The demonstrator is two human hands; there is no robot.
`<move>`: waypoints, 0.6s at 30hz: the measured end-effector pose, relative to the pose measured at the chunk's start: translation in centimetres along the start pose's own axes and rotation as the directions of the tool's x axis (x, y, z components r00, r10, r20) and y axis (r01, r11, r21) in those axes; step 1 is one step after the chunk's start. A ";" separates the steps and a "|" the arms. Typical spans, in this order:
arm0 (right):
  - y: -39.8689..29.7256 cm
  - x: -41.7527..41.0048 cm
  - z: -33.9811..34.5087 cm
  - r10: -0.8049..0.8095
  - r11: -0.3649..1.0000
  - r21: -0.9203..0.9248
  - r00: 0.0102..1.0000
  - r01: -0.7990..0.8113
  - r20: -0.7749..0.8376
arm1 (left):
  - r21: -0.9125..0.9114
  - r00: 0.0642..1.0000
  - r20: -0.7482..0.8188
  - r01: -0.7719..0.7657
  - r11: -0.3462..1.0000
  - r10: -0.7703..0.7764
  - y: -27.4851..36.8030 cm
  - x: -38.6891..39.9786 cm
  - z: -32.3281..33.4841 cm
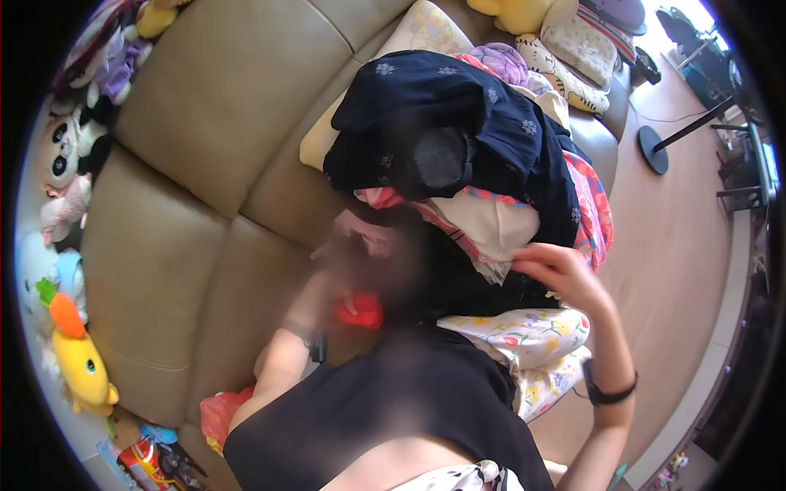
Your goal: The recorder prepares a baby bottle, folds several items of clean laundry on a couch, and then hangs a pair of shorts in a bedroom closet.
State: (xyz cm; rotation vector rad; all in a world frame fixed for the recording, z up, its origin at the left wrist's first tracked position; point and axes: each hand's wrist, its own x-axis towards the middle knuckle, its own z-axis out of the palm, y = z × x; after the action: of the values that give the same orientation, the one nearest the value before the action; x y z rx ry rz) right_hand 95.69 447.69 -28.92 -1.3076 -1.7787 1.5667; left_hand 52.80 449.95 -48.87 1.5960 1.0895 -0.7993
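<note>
My left hand (345,255) reaches into a dim, smudged patch of the view, beside a pale pink cloth (362,228). Its fingers and any hold are blurred. On the right, the fingertips of my right hand (552,270) are at the edge of a white fabric piece (500,224) with pink-and-white striped trim and a sheer frill; whether they pinch it is unclear. A navy garment with small pale flower motifs (424,92) is heaped just beyond, over pink patterned fabric (592,208). Black cloth (448,276) lies between my hands.
A red item (359,310) lies near my left forearm. Brown sofa cushions (178,104) extend leftward, edged by plush toys, including a panda (61,147) and a yellow one (80,371). Folded cushions (577,55) sit at the far right. A round-based stand (653,150) is on the floor.
</note>
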 end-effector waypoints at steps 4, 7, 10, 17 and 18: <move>0.2 13.1 14.2 -0.394 0.834 -0.301 0.881 0.462 0.261 | -0.040 0.991 -0.003 -0.133 0.990 0.133 0.0 -1.3 0.1; 3.5 18.9 22.2 -0.195 0.637 -0.712 0.956 0.295 0.221 | -0.089 0.967 0.028 -0.249 0.964 0.252 0.7 -3.0 -0.3; 7.6 20.2 24.5 -0.101 0.530 -0.819 0.975 0.219 0.196 | -0.167 0.918 0.059 -0.378 0.910 0.392 1.6 -5.5 -0.3; 2.8 10.8 15.4 -0.475 0.799 -0.422 0.880 0.428 -0.006 | -0.520 0.675 -0.170 -0.680 0.517 0.718 4.0 -8.0 -0.5; 2.8 9.8 14.6 -0.432 0.843 -0.388 0.899 0.372 -0.076 | -0.475 0.671 -0.188 -0.702 0.532 0.717 4.7 -7.3 -0.8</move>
State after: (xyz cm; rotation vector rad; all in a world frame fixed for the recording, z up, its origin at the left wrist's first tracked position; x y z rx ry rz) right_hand 80.36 448.11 -37.95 -1.0723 -2.1357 0.9032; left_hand 54.40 448.38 -40.41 1.3595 0.4507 0.0504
